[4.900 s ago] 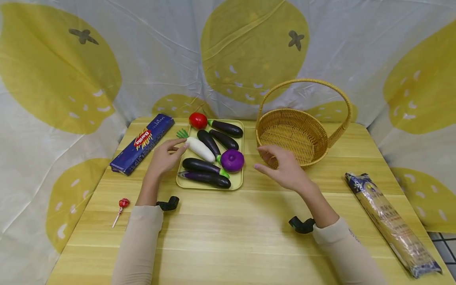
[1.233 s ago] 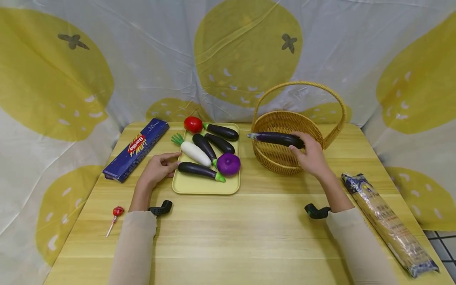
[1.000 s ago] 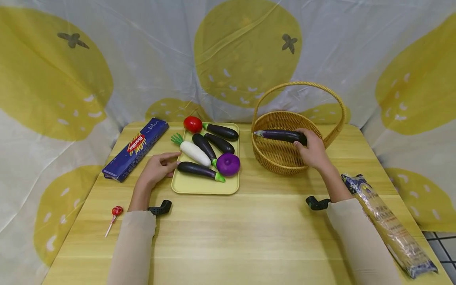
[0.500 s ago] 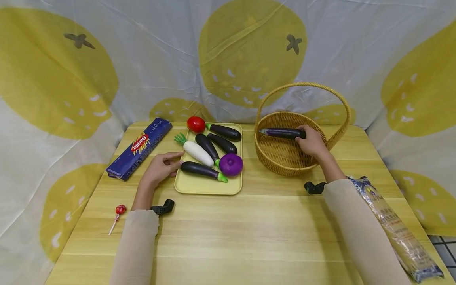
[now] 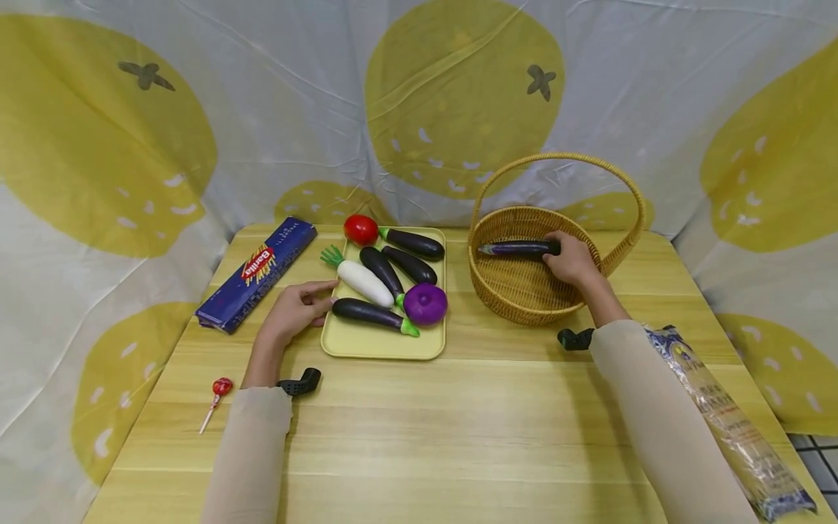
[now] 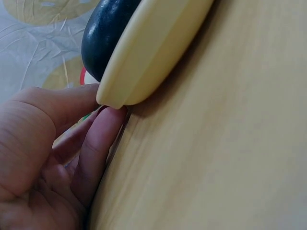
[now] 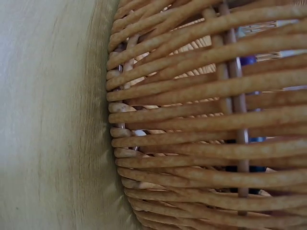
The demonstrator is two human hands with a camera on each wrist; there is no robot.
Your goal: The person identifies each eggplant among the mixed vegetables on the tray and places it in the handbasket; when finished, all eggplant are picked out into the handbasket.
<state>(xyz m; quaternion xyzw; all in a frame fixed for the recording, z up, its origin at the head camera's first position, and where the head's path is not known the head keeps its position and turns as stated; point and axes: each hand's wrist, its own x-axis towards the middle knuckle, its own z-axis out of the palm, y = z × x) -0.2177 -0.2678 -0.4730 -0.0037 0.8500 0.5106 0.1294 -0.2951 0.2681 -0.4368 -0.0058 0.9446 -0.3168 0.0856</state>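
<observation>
Inside the wicker basket (image 5: 524,295), my right hand (image 5: 571,260) grips a dark eggplant (image 5: 513,249) by one end. It lies crosswise, below the rim. Only the basket's woven side shows in the right wrist view, hiding that hand. My left hand (image 5: 294,309) pinches the left edge of the yellow tray (image 5: 380,348); in the left wrist view the thumb is at the rim and a fingertip (image 6: 108,122) under it. The tray carries a white radish (image 5: 365,282), a red tomato (image 5: 361,229), a round purple vegetable (image 5: 425,303) and several eggplants, one (image 5: 366,311) nearest the front.
A blue spaghetti box (image 5: 257,273) lies left of the tray. Nearer the front left is a red lollipop (image 5: 221,387). On the right, a long clear packet (image 5: 727,418) lies partly behind my right sleeve. The basket's tall handle (image 5: 559,156) arches above its opening.
The frontmost eggplant has left the tray in my right hand and now sits lower inside the basket. My left hand has gone from the radish to the tray's edge.
</observation>
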